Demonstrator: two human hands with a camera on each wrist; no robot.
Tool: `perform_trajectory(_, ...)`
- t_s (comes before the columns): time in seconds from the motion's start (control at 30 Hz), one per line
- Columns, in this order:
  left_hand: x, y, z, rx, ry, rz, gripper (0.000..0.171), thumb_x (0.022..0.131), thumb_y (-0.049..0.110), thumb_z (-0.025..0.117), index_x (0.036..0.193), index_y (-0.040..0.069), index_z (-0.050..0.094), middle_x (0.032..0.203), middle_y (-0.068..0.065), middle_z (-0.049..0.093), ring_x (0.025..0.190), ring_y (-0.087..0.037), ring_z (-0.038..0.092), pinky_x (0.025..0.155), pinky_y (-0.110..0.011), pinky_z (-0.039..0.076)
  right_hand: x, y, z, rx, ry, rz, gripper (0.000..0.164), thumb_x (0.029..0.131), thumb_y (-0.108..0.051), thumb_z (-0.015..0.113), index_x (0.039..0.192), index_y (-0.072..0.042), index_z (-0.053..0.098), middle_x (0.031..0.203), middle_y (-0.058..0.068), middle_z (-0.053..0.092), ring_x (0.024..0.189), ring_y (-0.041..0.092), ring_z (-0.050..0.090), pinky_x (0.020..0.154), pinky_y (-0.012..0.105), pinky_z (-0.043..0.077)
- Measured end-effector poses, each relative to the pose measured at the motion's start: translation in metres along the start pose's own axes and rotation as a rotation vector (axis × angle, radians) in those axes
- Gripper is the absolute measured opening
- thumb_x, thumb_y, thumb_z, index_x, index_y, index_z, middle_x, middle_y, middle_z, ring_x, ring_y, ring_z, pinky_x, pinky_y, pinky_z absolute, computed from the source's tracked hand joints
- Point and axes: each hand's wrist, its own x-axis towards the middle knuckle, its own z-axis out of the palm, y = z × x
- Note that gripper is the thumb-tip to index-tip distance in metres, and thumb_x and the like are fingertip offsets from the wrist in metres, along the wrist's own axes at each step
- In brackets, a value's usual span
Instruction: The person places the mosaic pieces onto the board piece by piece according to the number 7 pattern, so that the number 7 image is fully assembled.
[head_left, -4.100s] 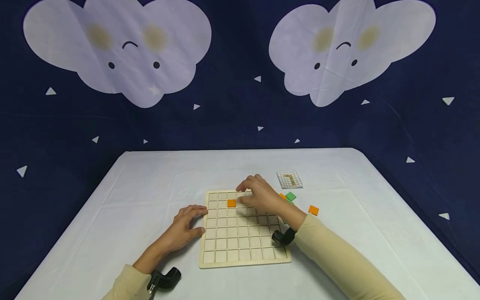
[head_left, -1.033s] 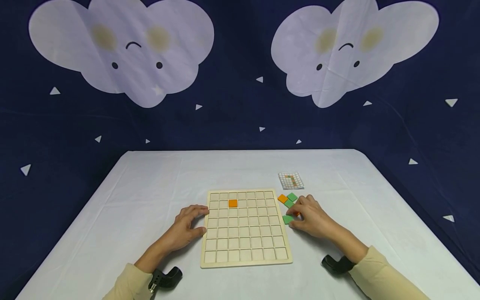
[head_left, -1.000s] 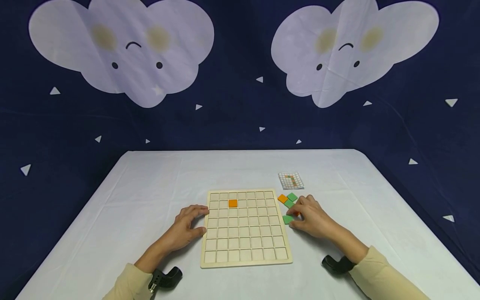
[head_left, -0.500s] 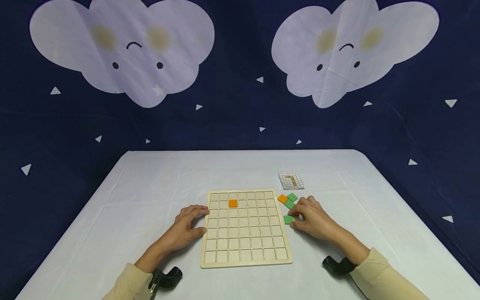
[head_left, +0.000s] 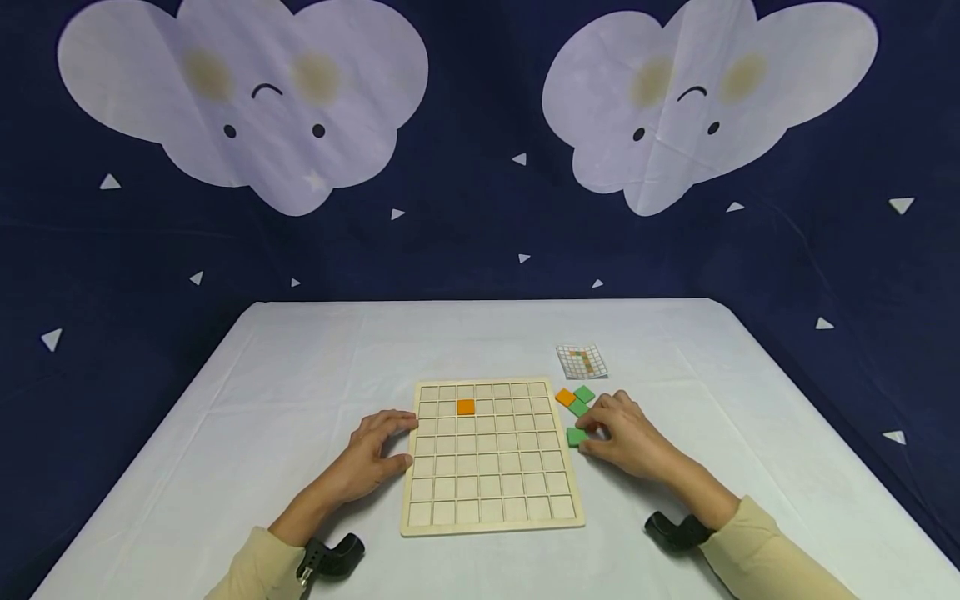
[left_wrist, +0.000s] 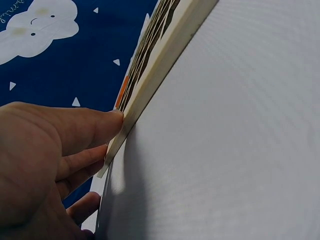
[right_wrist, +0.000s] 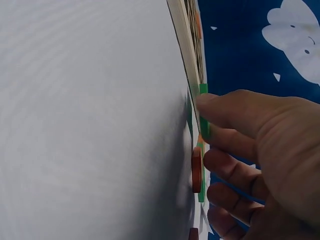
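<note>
My right hand (head_left: pixel 628 437) pinches a green square tile (right_wrist: pixel 204 90) between thumb and index finger, just off the board's right edge. In the right wrist view this tile stands clear of the table, its lower part partly covered by the thumb. The wooden grid board (head_left: pixel 487 531) lies flat in the middle, with one orange tile (head_left: pixel 466 407) in its second row from the far side. My left hand (head_left: pixel 367 458) rests against the board's left edge, fingers extended; the left wrist view shows a fingertip (left_wrist: pixel 116 120) touching the rim.
Beyond my right hand lie a loose orange tile (head_left: pixel 565 397) and two green tiles (head_left: pixel 584 393). Another orange tile (right_wrist: pixel 196 172) shows edge-on in the right wrist view. A small printed pattern card (head_left: pixel 582 362) lies farther back on the white table.
My right hand has gone from over the board, beside the placed orange tile, to the loose tiles on the right. The green tile there has lifted slightly in its fingers. The left hand stays put.
</note>
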Motion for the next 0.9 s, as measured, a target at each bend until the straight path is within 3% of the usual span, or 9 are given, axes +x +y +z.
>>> perform_trajectory(0.33, 0.000, 0.000, 0.000, 0.004, 0.001, -0.001, 0.046, 0.079, 0.007, 0.070, 0.124, 0.005, 0.059, 0.135, -0.006, 0.051, 0.131, -0.032, 0.031, 0.103, -0.050, 0.016, 0.002, -0.004, -0.002, 0.035, 0.029, -0.018, 0.022, 0.074, -0.021, 0.076, 0.094, -0.016, 0.071, 0.082, -0.009, 0.058, 0.082, 0.009, 0.039, 0.075, 0.028, 0.031)
perform_trajectory(0.9, 0.000, 0.001, -0.001, -0.003, -0.012, -0.018, 0.047, 0.079, 0.006, 0.070, 0.124, 0.005, 0.058, 0.135, -0.006, 0.050, 0.132, -0.032, 0.030, 0.104, -0.050, 0.015, 0.014, -0.019, -0.006, 0.041, -0.007, -0.010, 0.020, 0.077, -0.021, 0.074, 0.096, -0.016, 0.070, 0.077, -0.006, 0.057, 0.081, 0.011, 0.038, 0.074, 0.028, 0.029)
